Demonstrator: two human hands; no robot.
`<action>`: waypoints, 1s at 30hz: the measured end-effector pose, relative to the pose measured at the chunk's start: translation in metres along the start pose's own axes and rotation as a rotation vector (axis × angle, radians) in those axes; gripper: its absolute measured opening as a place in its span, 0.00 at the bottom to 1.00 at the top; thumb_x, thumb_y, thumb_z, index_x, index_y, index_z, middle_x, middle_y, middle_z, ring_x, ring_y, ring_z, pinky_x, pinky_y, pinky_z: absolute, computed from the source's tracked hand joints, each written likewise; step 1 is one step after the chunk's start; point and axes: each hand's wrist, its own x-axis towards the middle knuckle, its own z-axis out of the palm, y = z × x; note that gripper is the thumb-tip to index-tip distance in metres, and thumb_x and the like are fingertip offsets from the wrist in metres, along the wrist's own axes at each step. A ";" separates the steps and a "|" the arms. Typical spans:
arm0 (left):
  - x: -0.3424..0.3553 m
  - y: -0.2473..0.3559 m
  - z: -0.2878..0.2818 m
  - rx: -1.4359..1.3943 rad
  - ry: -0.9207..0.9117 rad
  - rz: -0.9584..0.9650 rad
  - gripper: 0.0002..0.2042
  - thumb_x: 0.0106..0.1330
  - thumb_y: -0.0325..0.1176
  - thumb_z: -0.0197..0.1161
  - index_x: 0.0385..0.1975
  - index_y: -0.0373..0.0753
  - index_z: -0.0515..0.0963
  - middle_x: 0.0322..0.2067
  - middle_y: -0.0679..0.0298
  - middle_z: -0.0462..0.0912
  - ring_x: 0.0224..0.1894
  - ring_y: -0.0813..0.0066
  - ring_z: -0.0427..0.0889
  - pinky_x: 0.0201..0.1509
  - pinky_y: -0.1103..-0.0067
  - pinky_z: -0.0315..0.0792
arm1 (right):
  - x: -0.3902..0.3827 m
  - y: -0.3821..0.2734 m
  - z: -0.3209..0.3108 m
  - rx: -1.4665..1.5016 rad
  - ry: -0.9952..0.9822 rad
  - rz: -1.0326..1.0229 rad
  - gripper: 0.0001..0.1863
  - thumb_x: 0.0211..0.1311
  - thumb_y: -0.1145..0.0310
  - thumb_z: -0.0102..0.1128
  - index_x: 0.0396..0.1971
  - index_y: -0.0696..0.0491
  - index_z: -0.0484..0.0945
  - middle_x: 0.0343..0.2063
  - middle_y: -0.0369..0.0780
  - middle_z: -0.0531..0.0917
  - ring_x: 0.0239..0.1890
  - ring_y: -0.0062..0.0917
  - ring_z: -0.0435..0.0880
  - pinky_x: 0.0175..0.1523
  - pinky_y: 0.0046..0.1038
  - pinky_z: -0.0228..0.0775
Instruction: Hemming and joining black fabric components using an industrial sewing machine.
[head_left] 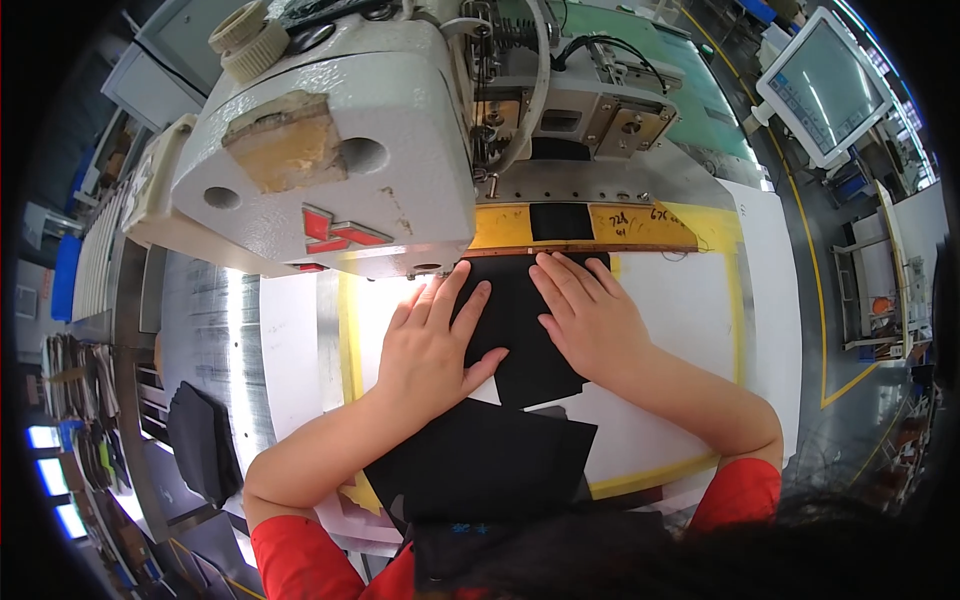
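A black fabric piece [520,340] lies flat on the white work surface, its far edge against a brown strip [580,250] in front of the sewing machine [340,150]. My left hand [437,335] rests with fingers stretched on the left side of the fabric, thumb apart. On its right side my right hand [590,310] lies flat, fingertips near the strip. Beyond the strip is a yellow template [660,225] with a black patch [560,222] in its middle. Nearer to me, more black fabric [490,455] lies below my hands.
Yellow tape [738,310] borders the white sheet. A stack of black pieces [200,440] sits at the left on the metal table [210,330]. A screen [825,88] stands at the far right. The machine head overhangs the area just beyond my left hand.
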 end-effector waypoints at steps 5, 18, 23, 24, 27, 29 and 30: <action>0.004 -0.004 0.003 0.016 0.043 0.052 0.32 0.55 0.51 0.67 0.56 0.35 0.73 0.62 0.47 0.66 0.57 0.51 0.73 0.54 0.67 0.70 | 0.002 -0.001 0.001 -0.019 0.003 -0.001 0.30 0.57 0.65 0.63 0.58 0.61 0.68 0.61 0.45 0.69 0.64 0.35 0.68 0.66 0.39 0.59; 0.002 -0.002 0.004 0.040 0.026 0.018 0.33 0.54 0.52 0.68 0.55 0.35 0.73 0.59 0.51 0.70 0.59 0.55 0.73 0.55 0.66 0.68 | -0.002 0.000 -0.001 -0.037 -0.001 -0.008 0.27 0.60 0.64 0.61 0.56 0.64 0.70 0.57 0.49 0.71 0.61 0.37 0.70 0.67 0.39 0.59; 0.002 -0.004 0.006 0.026 0.022 0.018 0.33 0.54 0.51 0.69 0.55 0.35 0.73 0.58 0.51 0.70 0.59 0.55 0.73 0.54 0.66 0.69 | -0.003 0.002 -0.004 -0.064 -0.012 -0.025 0.28 0.58 0.66 0.62 0.57 0.62 0.70 0.60 0.47 0.70 0.62 0.37 0.70 0.66 0.39 0.60; 0.002 -0.004 0.005 0.020 0.024 0.015 0.33 0.53 0.51 0.69 0.56 0.35 0.72 0.58 0.51 0.70 0.59 0.54 0.74 0.54 0.66 0.69 | -0.003 0.002 -0.004 -0.066 -0.013 -0.021 0.28 0.58 0.66 0.62 0.57 0.62 0.70 0.60 0.47 0.70 0.62 0.37 0.70 0.66 0.39 0.60; 0.002 -0.004 0.004 0.013 0.028 0.013 0.34 0.53 0.50 0.69 0.56 0.35 0.72 0.58 0.51 0.70 0.58 0.54 0.74 0.54 0.66 0.69 | -0.004 0.002 -0.004 -0.072 -0.023 -0.025 0.27 0.59 0.66 0.62 0.57 0.62 0.70 0.60 0.46 0.70 0.63 0.37 0.69 0.66 0.40 0.61; 0.002 -0.003 0.003 0.013 0.029 0.013 0.34 0.53 0.50 0.69 0.56 0.35 0.72 0.58 0.51 0.70 0.58 0.54 0.74 0.54 0.67 0.69 | -0.005 0.003 -0.002 -0.043 -0.023 -0.027 0.27 0.59 0.65 0.62 0.57 0.62 0.70 0.60 0.46 0.70 0.63 0.37 0.69 0.66 0.40 0.61; 0.002 -0.003 0.003 0.015 0.029 0.012 0.34 0.53 0.50 0.69 0.56 0.35 0.72 0.58 0.51 0.70 0.58 0.54 0.74 0.54 0.67 0.69 | -0.004 0.003 -0.002 -0.044 -0.022 -0.024 0.27 0.59 0.65 0.62 0.57 0.62 0.70 0.60 0.46 0.70 0.63 0.37 0.69 0.66 0.40 0.61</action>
